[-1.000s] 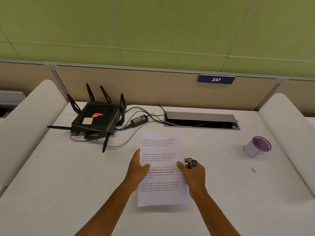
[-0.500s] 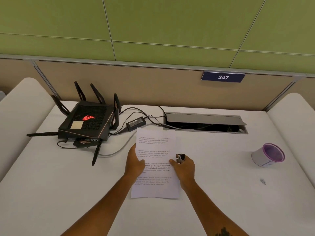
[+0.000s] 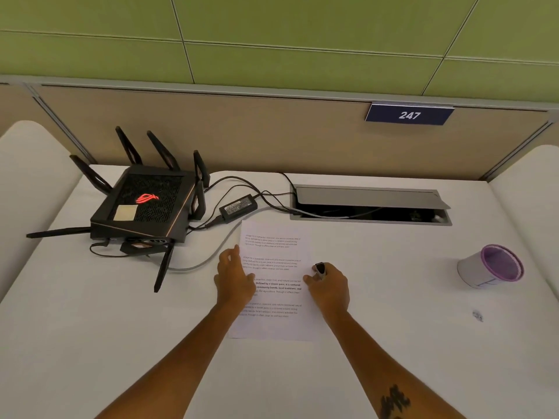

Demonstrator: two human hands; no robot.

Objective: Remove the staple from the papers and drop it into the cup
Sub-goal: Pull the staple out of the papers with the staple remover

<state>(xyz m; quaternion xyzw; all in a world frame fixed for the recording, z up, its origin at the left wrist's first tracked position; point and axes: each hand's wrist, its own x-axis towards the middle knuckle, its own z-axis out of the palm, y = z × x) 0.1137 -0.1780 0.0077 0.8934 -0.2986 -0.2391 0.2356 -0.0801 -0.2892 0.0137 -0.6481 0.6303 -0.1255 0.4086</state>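
White printed papers [image 3: 275, 255] lie flat on the white desk [image 3: 90, 343] in front of me. My left hand [image 3: 234, 278] rests on their left edge, palm down with fingers loosely spread. My right hand [image 3: 328, 287] sits at their right edge, curled around a small black and metal staple remover [image 3: 320, 269] that sticks up from the fingers. A white cup with a purple rim [image 3: 491, 267] stands tilted toward me at the far right. A tiny dark scrap [image 3: 478, 316] lies on the desk below the cup. The staple itself is too small to make out.
A black router with several antennas [image 3: 142, 207] sits at the back left, with a power brick [image 3: 237, 207] and cables running into an open cable hatch [image 3: 369, 205]. Padded white dividers flank the desk on both sides.
The papers have gone down flat onto the desk and both hands moved slightly away from me with them. My view shifted left, so the cup sits farther right.
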